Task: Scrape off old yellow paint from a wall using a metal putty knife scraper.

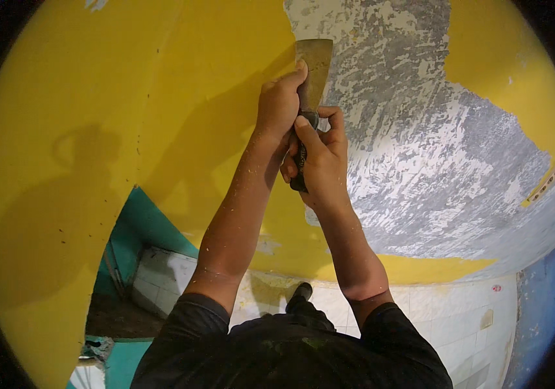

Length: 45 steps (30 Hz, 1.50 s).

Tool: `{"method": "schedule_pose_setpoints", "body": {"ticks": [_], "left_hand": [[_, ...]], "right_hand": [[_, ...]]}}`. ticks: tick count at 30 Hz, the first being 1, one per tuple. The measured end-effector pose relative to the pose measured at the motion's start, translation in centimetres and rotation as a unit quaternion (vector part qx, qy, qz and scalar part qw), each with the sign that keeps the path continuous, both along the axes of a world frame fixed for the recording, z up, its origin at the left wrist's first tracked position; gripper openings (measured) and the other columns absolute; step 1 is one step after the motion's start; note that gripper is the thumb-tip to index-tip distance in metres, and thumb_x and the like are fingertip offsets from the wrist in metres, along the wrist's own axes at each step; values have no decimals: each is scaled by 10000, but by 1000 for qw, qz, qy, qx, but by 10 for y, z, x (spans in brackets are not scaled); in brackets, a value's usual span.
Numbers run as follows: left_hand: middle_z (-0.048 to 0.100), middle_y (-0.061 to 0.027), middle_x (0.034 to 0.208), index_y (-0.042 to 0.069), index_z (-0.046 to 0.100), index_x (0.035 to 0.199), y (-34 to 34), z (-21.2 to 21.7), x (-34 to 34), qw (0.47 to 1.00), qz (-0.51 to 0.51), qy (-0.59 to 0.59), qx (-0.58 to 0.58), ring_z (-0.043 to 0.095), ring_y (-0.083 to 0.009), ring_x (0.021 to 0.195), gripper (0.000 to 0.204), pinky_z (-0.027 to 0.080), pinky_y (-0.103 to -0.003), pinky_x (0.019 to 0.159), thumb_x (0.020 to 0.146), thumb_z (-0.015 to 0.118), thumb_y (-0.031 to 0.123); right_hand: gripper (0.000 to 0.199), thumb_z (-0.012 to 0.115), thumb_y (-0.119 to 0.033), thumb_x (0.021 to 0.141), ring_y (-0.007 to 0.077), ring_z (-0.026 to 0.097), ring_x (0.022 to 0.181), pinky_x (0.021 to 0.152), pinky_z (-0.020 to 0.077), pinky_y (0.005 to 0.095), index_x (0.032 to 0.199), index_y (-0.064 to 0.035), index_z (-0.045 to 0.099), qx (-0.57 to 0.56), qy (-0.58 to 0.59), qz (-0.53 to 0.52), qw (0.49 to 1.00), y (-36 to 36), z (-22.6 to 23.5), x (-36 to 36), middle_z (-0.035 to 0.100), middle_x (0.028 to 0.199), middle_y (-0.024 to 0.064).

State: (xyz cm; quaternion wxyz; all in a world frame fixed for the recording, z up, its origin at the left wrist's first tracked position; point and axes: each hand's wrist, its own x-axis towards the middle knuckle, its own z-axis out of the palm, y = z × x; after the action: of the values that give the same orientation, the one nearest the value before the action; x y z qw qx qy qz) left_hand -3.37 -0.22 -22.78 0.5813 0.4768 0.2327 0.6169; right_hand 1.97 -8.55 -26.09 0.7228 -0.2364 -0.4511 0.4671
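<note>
Both my hands are on a scraper with a broad, worn metal blade and a black handle. My right hand wraps the handle, its thumb along the top. Higher up, my left hand grips beside the blade's base, with the thumb pressed on the metal; its other fingers are mostly hidden. The blade's wide edge lies at the border between yellow paint and a scraped grey-white patch of the wall. Whether the edge touches the wall I cannot tell. Small flecks dot my forearms.
A green-edged opening with white tiles inside is at the lower left. White tiles run along the bottom, and a blue surface stands at the lower right. My dark shoe shows below. Shadows fall on the yellow wall.
</note>
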Motion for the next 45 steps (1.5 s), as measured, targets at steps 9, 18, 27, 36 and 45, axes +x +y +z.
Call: {"method": "schedule_pose_setpoints", "body": {"ticks": [9,18,27,36,45], "left_hand": [[466,23,571,45,529,599,-7,10,6,1000,30,-9,2,404,-98,524,313,318,-268,494,829,547,256],[462,27,591,46,533,609,1,-21,13,994,87,-35,56,409,-91,550,313,329,-264,511,828,553,270],[502,12,618,29,578,660,6,-15,11,995,66,-23,73,428,-91,559,293,337,-262,505,819,562,275],[467,33,589,49,557,644,-6,2,3,998,52,27,24,406,-85,527,284,320,-243,487,820,557,271],[529,8,732,23,590,784,-2,-1,2,999,23,11,37,461,-99,659,258,365,-246,613,832,559,275]], "right_hand": [[169,475,-108,878,134,390,350,315,320,279,957,-138,328,-31,-12,19,999,-2,8,7,437,577,48],[183,467,-89,879,117,374,331,290,264,262,962,-110,306,-47,2,-4,999,-1,-20,3,441,523,46],[200,473,-90,877,124,372,320,286,280,270,953,-102,288,-22,0,-5,1000,4,-14,-2,436,521,50],[173,458,-106,886,134,387,348,303,298,267,954,-140,303,-34,10,21,999,1,-2,-2,428,554,49],[217,476,-111,881,132,371,327,295,277,276,975,-125,282,-22,34,23,999,3,-2,-3,442,534,62]]}}
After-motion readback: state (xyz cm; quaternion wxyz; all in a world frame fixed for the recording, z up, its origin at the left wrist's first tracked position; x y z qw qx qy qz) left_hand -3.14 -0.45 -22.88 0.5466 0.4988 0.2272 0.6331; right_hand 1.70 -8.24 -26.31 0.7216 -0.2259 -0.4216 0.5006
